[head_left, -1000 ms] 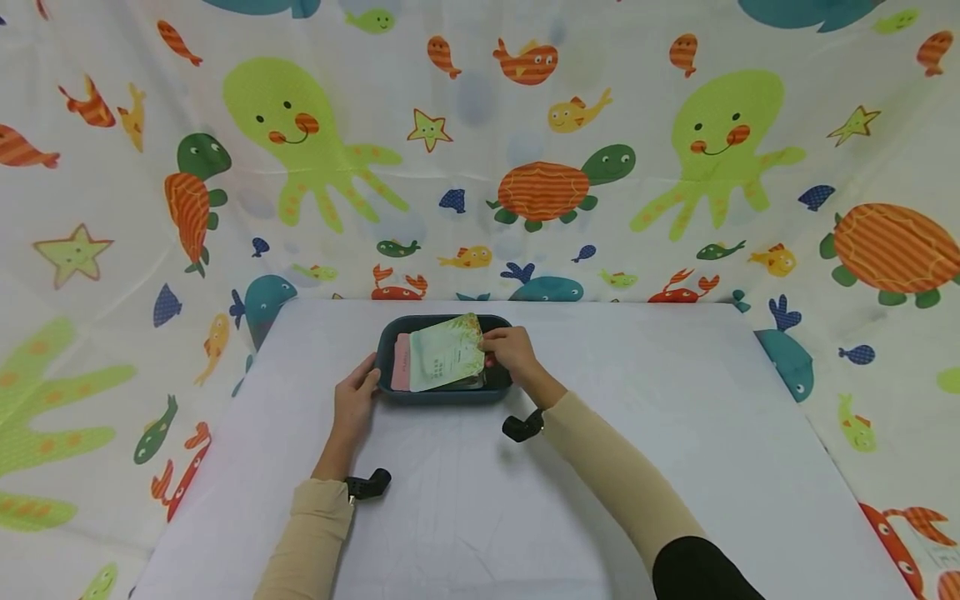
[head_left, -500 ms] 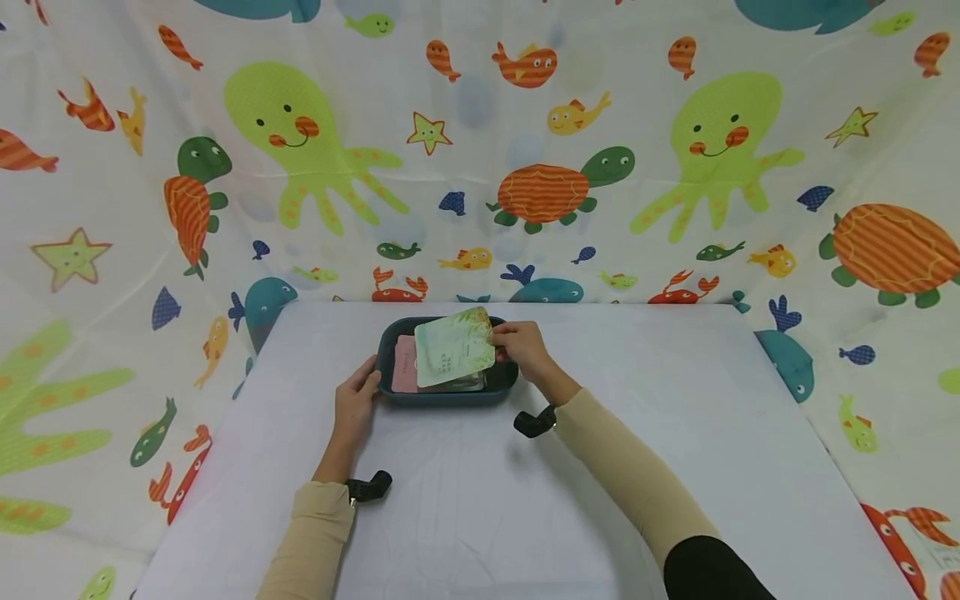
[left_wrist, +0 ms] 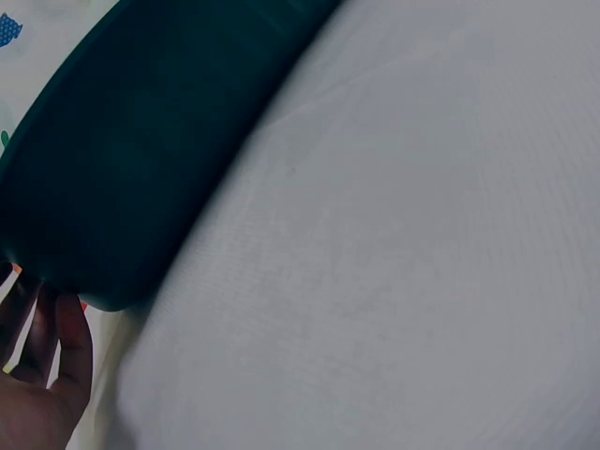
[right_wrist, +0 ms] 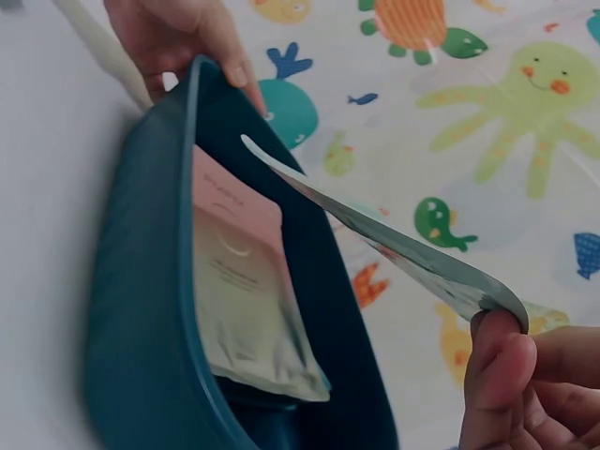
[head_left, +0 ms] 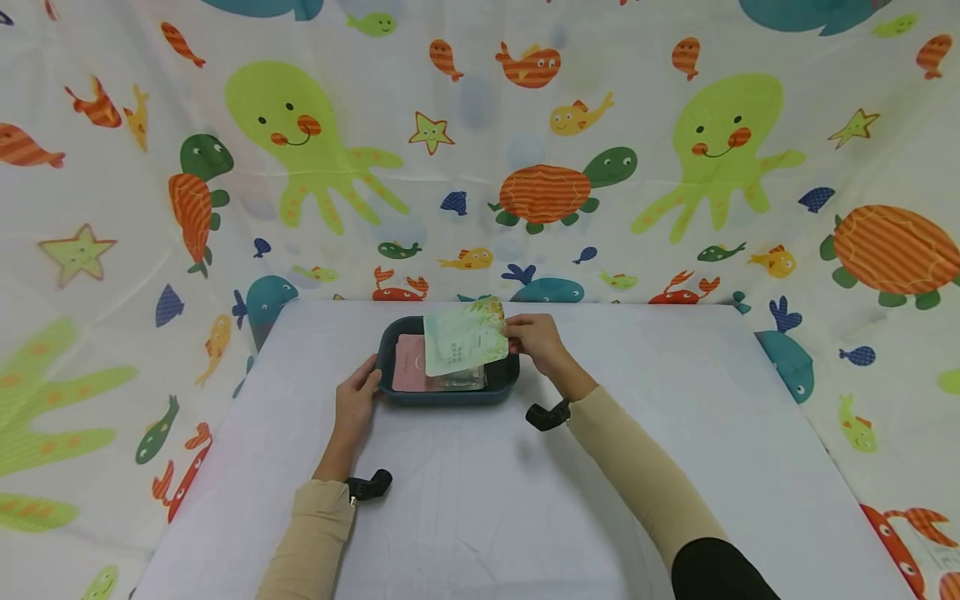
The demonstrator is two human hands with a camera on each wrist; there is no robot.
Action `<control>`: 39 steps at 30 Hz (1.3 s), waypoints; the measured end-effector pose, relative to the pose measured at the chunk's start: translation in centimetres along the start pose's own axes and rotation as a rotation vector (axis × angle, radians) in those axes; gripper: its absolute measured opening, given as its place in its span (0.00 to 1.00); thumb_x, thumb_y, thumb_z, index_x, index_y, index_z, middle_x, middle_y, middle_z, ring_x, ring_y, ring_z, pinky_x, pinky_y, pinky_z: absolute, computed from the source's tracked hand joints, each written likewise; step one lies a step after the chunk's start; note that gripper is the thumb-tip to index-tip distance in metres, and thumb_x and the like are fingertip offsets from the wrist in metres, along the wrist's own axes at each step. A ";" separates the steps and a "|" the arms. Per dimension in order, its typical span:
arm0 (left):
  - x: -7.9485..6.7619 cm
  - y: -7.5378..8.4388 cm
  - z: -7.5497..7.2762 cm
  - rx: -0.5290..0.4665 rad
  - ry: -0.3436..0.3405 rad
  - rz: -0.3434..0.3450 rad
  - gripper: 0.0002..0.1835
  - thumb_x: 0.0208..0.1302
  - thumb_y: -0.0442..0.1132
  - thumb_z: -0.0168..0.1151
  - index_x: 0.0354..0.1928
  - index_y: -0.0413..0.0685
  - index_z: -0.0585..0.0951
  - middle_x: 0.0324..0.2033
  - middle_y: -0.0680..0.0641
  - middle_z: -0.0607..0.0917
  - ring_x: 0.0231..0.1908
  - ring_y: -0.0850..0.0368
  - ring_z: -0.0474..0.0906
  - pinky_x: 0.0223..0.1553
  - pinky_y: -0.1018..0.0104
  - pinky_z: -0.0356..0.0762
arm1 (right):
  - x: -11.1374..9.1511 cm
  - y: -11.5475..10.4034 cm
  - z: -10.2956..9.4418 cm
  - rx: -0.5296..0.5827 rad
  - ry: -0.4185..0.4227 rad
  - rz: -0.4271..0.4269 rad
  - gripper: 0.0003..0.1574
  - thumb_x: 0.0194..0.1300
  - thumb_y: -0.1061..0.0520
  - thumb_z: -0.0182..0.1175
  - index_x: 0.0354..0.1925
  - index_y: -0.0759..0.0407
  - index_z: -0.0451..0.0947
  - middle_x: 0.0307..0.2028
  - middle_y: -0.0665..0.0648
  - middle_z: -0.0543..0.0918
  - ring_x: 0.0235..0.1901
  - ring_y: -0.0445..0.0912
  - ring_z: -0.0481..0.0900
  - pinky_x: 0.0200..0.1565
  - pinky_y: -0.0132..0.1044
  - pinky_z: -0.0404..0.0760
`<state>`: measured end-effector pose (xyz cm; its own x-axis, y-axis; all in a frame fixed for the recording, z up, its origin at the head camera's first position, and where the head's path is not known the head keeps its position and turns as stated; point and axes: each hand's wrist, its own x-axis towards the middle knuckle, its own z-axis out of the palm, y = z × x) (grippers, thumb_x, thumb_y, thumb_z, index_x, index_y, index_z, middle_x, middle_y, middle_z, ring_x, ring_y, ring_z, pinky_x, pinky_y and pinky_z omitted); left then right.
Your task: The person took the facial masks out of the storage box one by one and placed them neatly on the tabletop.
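My right hand pinches the right edge of a flat, pale green sheet mask packet with leaf print along its upper right. It hangs tilted above a dark teal plastic basin. The right wrist view shows the packet edge-on between thumb and fingers, clear of the basin's contents. Inside the basin lies a pink packet, partly covered in the head view, with a clear, shiny packet beside it. My left hand holds the basin's left end, its fingertips against the outer wall.
The basin stands near the back of a white-covered table. Behind it hangs a white cloth printed with sea animals, which also runs along both sides. A black wrist camera sits on each wrist.
My right hand has lifted the green packet up and to the right, uncovering more of the pink and clear packets. The left hand has stayed at the basin's left end.
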<state>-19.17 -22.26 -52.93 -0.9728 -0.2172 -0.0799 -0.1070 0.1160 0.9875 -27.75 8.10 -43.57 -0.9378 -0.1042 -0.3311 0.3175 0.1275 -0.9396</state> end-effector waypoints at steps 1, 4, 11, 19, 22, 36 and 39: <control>0.0 0.0 0.0 0.003 0.001 0.001 0.26 0.75 0.45 0.49 0.72 0.48 0.64 0.71 0.50 0.67 0.70 0.57 0.65 0.58 0.75 0.73 | 0.0 -0.1 -0.2 0.006 0.000 -0.005 0.17 0.65 0.64 0.60 0.52 0.70 0.78 0.27 0.51 0.79 0.21 0.39 0.73 0.26 0.26 0.77; 0.0 -0.1 0.0 0.000 0.004 0.005 0.26 0.75 0.45 0.49 0.72 0.47 0.64 0.72 0.48 0.66 0.70 0.55 0.64 0.57 0.77 0.73 | 0.1 -0.2 -0.7 0.037 0.002 -0.019 0.18 0.65 0.64 0.60 0.52 0.70 0.77 0.26 0.50 0.79 0.20 0.39 0.73 0.26 0.26 0.77; 0.3 -0.3 -0.1 -0.013 -0.005 -0.004 0.27 0.75 0.45 0.49 0.72 0.49 0.64 0.72 0.49 0.66 0.71 0.55 0.63 0.59 0.75 0.72 | 0.3 -0.5 -2.2 0.103 0.012 -0.015 0.18 0.65 0.64 0.61 0.52 0.71 0.77 0.23 0.49 0.79 0.20 0.39 0.73 0.25 0.26 0.77; 0.4 -0.3 -0.2 -0.036 0.008 0.032 0.26 0.75 0.43 0.49 0.71 0.43 0.64 0.72 0.43 0.66 0.70 0.50 0.64 0.56 0.76 0.75 | 0.1 -0.9 -3.4 0.111 0.027 -0.018 0.17 0.65 0.64 0.61 0.52 0.70 0.76 0.25 0.49 0.80 0.21 0.39 0.73 0.26 0.25 0.76; 0.4 -0.3 -0.2 -0.043 0.002 0.024 0.27 0.75 0.44 0.50 0.71 0.43 0.64 0.72 0.43 0.65 0.70 0.51 0.64 0.56 0.76 0.75 | 0.1 -0.8 -3.8 0.118 0.033 -0.017 0.19 0.65 0.64 0.61 0.53 0.70 0.76 0.25 0.49 0.80 0.22 0.39 0.73 0.25 0.25 0.76; 0.3 0.1 -0.1 -0.015 -0.004 -0.012 0.26 0.75 0.44 0.49 0.72 0.48 0.64 0.72 0.50 0.66 0.70 0.58 0.64 0.60 0.73 0.73 | 0.3 -0.7 -5.8 0.137 0.050 -0.018 0.23 0.67 0.62 0.59 0.59 0.71 0.73 0.27 0.47 0.82 0.22 0.38 0.76 0.26 0.25 0.77; 0.3 0.0 0.0 -0.011 -0.006 -0.008 0.27 0.75 0.45 0.49 0.72 0.48 0.64 0.72 0.50 0.66 0.71 0.58 0.63 0.61 0.70 0.71 | 0.2 -0.7 -6.3 0.134 0.054 -0.023 0.23 0.68 0.63 0.58 0.59 0.72 0.72 0.26 0.47 0.82 0.22 0.37 0.76 0.26 0.24 0.76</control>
<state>-19.45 -22.36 -52.95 -0.9732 -0.2119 -0.0888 -0.1128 0.1037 0.9882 -29.08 14.18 -42.43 -0.9503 -0.0515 -0.3072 0.3079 -0.0073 -0.9514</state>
